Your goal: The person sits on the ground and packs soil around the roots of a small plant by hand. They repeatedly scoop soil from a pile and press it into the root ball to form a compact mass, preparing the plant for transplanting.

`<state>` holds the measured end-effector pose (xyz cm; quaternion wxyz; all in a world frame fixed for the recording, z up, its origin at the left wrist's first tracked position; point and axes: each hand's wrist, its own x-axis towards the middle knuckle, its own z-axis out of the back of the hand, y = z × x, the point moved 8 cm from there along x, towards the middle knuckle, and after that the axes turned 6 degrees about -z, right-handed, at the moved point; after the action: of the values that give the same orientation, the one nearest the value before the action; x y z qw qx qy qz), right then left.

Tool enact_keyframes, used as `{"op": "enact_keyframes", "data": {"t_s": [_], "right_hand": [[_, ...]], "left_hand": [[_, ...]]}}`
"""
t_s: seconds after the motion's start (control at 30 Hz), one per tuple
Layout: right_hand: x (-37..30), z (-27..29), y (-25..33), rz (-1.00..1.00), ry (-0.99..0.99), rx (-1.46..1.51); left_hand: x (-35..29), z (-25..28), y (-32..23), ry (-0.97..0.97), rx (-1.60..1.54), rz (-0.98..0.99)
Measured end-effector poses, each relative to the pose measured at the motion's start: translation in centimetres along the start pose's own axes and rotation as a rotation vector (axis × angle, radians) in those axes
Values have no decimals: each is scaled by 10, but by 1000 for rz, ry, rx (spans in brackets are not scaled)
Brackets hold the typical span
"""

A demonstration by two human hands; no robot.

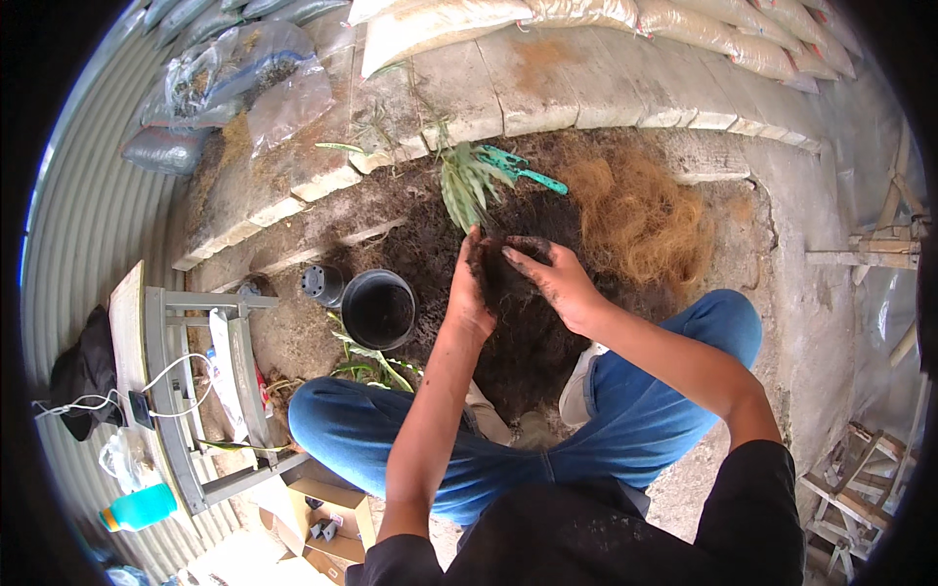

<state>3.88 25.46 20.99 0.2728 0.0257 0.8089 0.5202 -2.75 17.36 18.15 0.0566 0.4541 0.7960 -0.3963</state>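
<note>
Rough concrete ground (293,342) lies under me, edged by a low kerb of pale stone blocks (547,88) with filled pale sacks (586,15) stacked along the top. I take the heap of dark loose soil (528,332) in front of my knees as the landmark. My left hand (471,283) and right hand (552,278) are both raised over the middle of that heap, facing each other and cupped around a clump of the same dark soil (513,269). My fingers are curled in on the clump and caked with it; I think the two hands press it between them, though the soil hides the fingertips. Just beyond the heap's far side lies a small plant with long narrow green leaves (469,181), and beside it a teal plastic hand tool (523,168). To the right of the heap sits a tangle of golden-brown coconut fibre (635,215). Left of the heap stands an empty round black plastic pot (378,310), with a smaller black pot (321,283) tipped over just beyond it. Further left is a grey metal frame (195,391).
</note>
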Motion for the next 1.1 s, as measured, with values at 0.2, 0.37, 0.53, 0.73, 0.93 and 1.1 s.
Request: {"op": "enact_keyframes", "data": {"t_s": [0.2,0.37,0.53,0.73,0.93,1.1], "right_hand": [[-48,-27,60,659,-112,-1055],[-61,-36,73,866,-39,-1178],[-47,-15,75,587,-75,-1021],[-46,-24,82,530,75,-1012],[-61,-54,82,938,124,-1295],[-56,-53,59,1012,155,-1374]], "left_hand": [[-5,-3,3,43,-318,36],[-2,5,15,99,-422,44],[2,9,15,72,-472,23],[-2,-5,-6,183,-488,14],[-11,-1,-10,-49,-420,10],[-13,-7,-1,22,-405,54]]}}
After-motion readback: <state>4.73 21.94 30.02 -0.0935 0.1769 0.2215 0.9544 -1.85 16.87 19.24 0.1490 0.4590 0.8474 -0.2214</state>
